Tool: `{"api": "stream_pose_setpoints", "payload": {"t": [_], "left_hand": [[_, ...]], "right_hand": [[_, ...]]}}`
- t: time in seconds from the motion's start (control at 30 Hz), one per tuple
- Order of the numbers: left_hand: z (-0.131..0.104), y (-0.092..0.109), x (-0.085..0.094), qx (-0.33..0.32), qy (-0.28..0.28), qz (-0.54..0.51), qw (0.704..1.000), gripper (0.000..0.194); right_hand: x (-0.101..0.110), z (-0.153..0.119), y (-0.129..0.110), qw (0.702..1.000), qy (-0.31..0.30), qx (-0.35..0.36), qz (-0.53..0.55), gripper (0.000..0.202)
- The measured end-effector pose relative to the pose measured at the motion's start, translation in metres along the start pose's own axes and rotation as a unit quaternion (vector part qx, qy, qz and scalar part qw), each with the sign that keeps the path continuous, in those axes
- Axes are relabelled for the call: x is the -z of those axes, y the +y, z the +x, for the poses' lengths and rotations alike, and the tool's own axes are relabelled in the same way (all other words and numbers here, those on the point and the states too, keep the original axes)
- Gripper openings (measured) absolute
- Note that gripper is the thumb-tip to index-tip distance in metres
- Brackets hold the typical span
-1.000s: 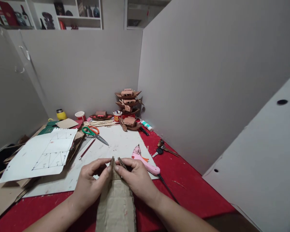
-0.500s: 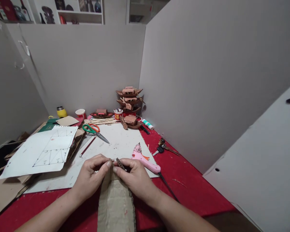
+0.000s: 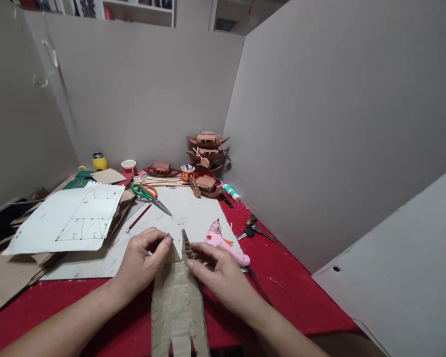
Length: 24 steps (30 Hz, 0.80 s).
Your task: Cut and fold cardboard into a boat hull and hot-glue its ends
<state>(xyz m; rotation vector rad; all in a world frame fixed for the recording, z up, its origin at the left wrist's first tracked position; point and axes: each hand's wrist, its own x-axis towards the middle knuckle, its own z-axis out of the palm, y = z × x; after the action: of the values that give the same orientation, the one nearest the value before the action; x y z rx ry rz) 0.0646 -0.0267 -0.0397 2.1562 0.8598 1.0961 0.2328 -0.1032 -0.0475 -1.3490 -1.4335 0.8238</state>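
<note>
Cardboard strip (image 3: 180, 302) points lengthwise forward; left hand (image 3: 141, 258) pinches 1 far prong (image 3: 174, 254); right hand (image 3: 221, 277), part-open, touches another.

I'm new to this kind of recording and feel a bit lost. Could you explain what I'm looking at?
There's no machine here: these are a person's bare hands, seen by a camera worn on the head, looking forward and down. The left hand pinches one upright flap of a cut cardboard piece; the right hand is at the other flap, though how firmly is unclear. On the red surface and its pale sheet are a pink glue gun, scissors and a pencil. Small model boats are stacked behind.
</note>
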Motion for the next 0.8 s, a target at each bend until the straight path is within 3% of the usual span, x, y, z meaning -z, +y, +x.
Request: {"api": "stream_pose_setpoints", "payload": {"t": [0.17,0.27,0.37,0.47,0.6,0.8], "left_hand": [[0.001,-0.001,0.001,0.008,-0.021,-0.006,1.000,0.021],[0.002,-0.001,0.001,0.027,-0.042,-0.018,0.999,0.020],[0.003,-0.003,0.000,0.078,-0.063,-0.061,0.993,0.024],[0.005,-0.009,0.000,0.141,-0.070,-0.119,0.980,0.028],[0.010,-0.017,0.002,0.205,-0.038,-0.179,0.962,0.029],[0.015,-0.026,0.001,0.246,-0.021,-0.227,0.942,0.031]], "right_hand": [[0.001,0.000,0.003,0.997,-0.009,0.016,-0.078,0.018],[0.016,0.002,0.009,0.983,0.039,0.035,-0.175,0.027],[0.040,0.003,0.016,0.929,0.086,0.045,-0.356,0.034],[0.060,-0.001,0.024,0.875,0.045,0.026,-0.482,0.034],[0.066,-0.005,0.033,0.851,-0.003,-0.002,-0.525,0.030],[0.065,0.007,0.045,0.839,0.011,-0.035,-0.543,0.029]]}}
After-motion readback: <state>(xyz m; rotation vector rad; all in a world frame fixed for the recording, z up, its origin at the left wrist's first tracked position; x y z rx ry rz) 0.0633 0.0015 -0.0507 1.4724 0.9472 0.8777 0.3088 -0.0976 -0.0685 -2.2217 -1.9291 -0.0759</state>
